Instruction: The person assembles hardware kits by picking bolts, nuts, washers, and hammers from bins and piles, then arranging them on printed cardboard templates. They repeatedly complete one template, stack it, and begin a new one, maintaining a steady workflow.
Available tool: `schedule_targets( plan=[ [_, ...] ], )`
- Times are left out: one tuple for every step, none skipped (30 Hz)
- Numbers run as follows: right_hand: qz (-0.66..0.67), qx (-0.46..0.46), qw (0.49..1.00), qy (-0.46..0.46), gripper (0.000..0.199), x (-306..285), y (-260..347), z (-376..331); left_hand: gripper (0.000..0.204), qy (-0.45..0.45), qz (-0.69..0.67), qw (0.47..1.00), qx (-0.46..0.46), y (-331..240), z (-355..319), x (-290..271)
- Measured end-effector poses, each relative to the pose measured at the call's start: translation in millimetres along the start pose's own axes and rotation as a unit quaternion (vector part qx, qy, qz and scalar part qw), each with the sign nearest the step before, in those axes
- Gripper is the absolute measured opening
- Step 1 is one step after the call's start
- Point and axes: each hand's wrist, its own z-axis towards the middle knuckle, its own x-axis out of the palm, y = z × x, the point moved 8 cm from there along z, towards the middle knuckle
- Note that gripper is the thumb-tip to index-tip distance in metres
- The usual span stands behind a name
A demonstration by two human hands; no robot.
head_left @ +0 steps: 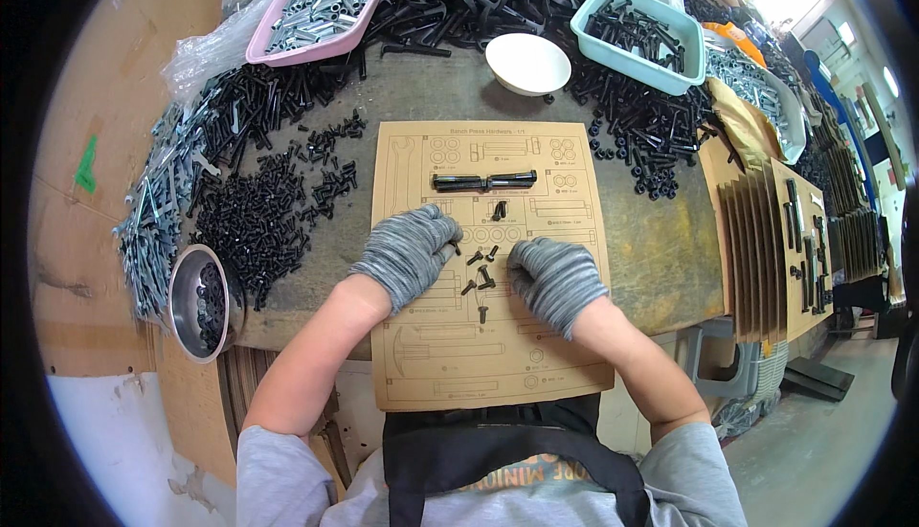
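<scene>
A brown cardboard sheet (574,355) printed with hardware outlines lies at the near edge of the bench. Long black bolts (483,181) rest across its upper part, with a few short black screws (500,211) just below. More short black screws (484,278) are scattered mid-sheet between my hands. Gloved in grey, my left hand (410,254) is closed over the sheet's left side, a small black screw at its fingertips. My right hand (557,285), in a matching glove, has its fingers curled together right of the loose screws; whatever they may hold is hidden.
Heaps of black screws (254,221) and silver wrenches (158,211) lie left, beside a metal bowl (218,345). Behind are a pink tray (359,34), a white bowl (526,65) and a teal tray (637,69). Cardboard sheets (751,249) stand at right.
</scene>
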Motion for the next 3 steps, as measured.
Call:
schedule_targets(
  plan=[
    [0.025,0.003,1.000,0.010,0.021,-0.8,-3.9,5.8,0.025,0.011,0.006,1.000,-0.027,3.5,1.7,3.0],
    [0.113,0.047,0.992,0.003,0.022,-6.0,-16.1,12.3,0.025,0.021,0.011,0.998,-0.050,4.9,6.0,3.6],
    [0.200,0.091,0.976,-0.004,0.024,-10.4,-29.0,19.6,0.025,0.016,-0.003,0.998,-0.053,2.9,10.9,0.6]
  ],
)
